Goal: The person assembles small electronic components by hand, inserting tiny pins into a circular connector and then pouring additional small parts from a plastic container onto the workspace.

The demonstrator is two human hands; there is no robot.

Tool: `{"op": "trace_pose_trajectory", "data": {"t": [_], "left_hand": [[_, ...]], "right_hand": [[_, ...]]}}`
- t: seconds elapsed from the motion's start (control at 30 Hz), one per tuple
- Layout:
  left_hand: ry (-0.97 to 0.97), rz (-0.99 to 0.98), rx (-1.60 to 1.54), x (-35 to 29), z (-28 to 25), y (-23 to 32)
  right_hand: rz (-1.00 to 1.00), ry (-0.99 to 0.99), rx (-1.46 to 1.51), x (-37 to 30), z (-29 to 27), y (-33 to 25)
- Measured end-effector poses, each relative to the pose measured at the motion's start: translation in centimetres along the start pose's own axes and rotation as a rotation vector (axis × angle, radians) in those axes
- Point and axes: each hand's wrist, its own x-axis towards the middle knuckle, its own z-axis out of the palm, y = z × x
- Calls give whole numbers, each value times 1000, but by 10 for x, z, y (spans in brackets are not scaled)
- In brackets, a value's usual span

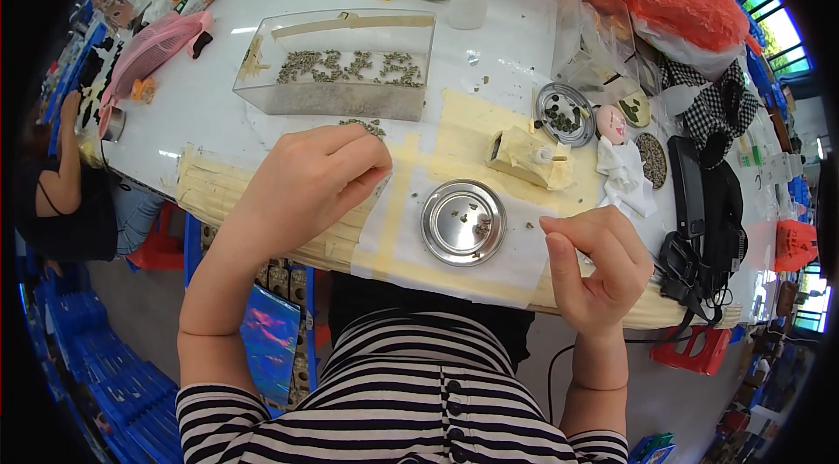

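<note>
My left hand (319, 180) hovers over the table's near edge with its fingers bent together; whatever they hold, if anything, is hidden. Just beyond it lies a small heap of tiny greenish-grey metal parts (367, 127). On the right, my right hand (603, 267) is closed, its thumb and index tips close together; nothing I can name shows between them. Between both hands a round shiny metal dish (450, 239) rests on white paper (393, 241), with several tiny parts in it. One tiny part (530, 225) lies on the paper beside my right fingertips.
Beyond my left hand stands a clear box (350, 104) of small parts. A tape-covered block (524, 161), a round dish of dark pieces (552, 127), white tissue (625, 171) and a black strapped device (690, 193) lie right. A co-worker (74, 193) sits far left.
</note>
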Motion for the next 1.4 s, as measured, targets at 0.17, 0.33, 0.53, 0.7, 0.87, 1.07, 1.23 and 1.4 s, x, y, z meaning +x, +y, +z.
{"op": "trace_pose_trajectory", "data": {"t": [0.17, 0.33, 0.53, 0.7, 0.87, 1.07, 1.23, 1.4], "left_hand": [[47, 34, -444, 39, 8, 15], [113, 263, -477, 70, 15, 26], [79, 267, -514, 59, 37, 14], [137, 374, -410, 53, 45, 11], [133, 539, -312, 51, 46, 4], [196, 602, -247, 50, 44, 9], [190, 490, -379, 47, 48, 12], [173, 348, -461, 52, 51, 14]], "right_hand": [[-38, -88, 23, 30, -4, 1], [152, -104, 264, 36, 8, 2], [459, -255, 557, 19, 14, 8], [554, -322, 668, 13, 19, 10], [679, -286, 810, 11, 21, 9], [704, -322, 890, 14, 19, 8], [693, -272, 965, 11, 22, 9], [723, -222, 963, 12, 22, 7]]}}
